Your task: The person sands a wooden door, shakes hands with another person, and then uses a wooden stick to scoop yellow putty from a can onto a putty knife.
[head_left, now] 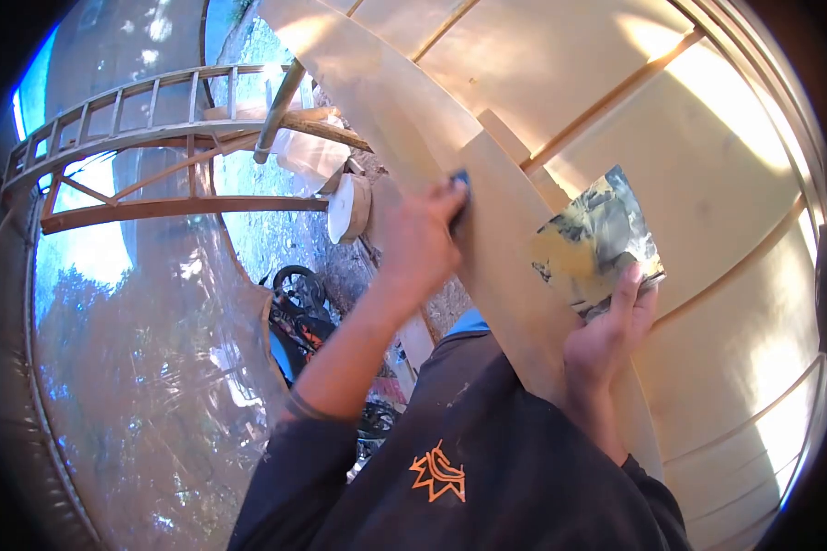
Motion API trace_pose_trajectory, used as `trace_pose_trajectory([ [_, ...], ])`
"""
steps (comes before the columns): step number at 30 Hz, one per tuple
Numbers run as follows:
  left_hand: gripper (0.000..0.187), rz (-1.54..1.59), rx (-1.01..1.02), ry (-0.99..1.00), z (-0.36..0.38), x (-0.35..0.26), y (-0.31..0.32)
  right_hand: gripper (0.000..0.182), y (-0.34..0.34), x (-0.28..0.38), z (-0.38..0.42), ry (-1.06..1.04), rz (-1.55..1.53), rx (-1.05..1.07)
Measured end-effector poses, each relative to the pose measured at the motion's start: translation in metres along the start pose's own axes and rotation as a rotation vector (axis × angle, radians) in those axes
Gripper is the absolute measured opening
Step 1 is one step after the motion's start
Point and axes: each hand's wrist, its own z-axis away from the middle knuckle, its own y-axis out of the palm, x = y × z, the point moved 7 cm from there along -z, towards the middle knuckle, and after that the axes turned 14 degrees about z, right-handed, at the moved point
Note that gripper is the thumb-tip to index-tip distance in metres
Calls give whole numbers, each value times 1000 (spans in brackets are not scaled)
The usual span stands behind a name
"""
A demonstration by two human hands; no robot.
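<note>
- Head view, closest to me: the person's dark top, with an orange mark on it.
- The right hand pinches a flat, messy plate, thumb on top and fingers under. Yellow and dark smears cover it.
- The left hand has bent fingers, pinching a small dark thing against the long tan board. It is blurry there, but it could be a little scraper.
- The step in hand looks like wiping or smoothing the board. I think a good stroke from here calls for the small thing's edge to press evenly, and for the plate to keep level, so nothing drips.
- The board slants past both hands, and the plate is just beside it.
- Past the board are big tan panels with wood strips.
- Farther off, I see a round white tub, a motorbike and a long ladder.
</note>
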Motion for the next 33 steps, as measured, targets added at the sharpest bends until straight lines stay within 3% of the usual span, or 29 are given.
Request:
trace_pose_trajectory([
  [2, 52, -7, 33, 37, 35, -24, 13, 25, -2, -2, -1, -8, -47, 0],
  [5, 51, 277, 366, -36, 54, -41, 3, 24, -8, 4, -1, -34, -32, -85],
  [8, 52, 114, 294, 62, 22, 0, -33, 25, -8, 0, -3, -39, -50, -73],
  [9, 53, 26, 272, -333, -9, 25, -57, 26, -7, -2, -3, -60, -19, -66],
  [10, 54, 1, 184, -303, -41, 60, -77, 26, -6, -5, -2, -81, 14, -55],
  [11, 53, 60, 93, 209, -82, 97, -95, 27, -4, -5, -3, -102, 49, -41],
  [14, 52, 80, 85, -157, -170, 177, -130, 28, 1, 0, -3, -115, 95, -18],
  [19, 57, 351, 281, -376, -197, 191, -120, 29, 2, 0, -5, -124, 86, -34],
  [21, 59, 355, 340, -330, -182, 170, -108, 28, 0, 1, -1, -100, 94, -35],
  [25, 57, 400, 448, -421, -141, 124, -77, 27, -1, -2, -3, -89, 10, -22],
  [33, 48, 308, 485, -189, -40, 21, -19, 25, -4, -6, -4, -48, -54, -29],
])
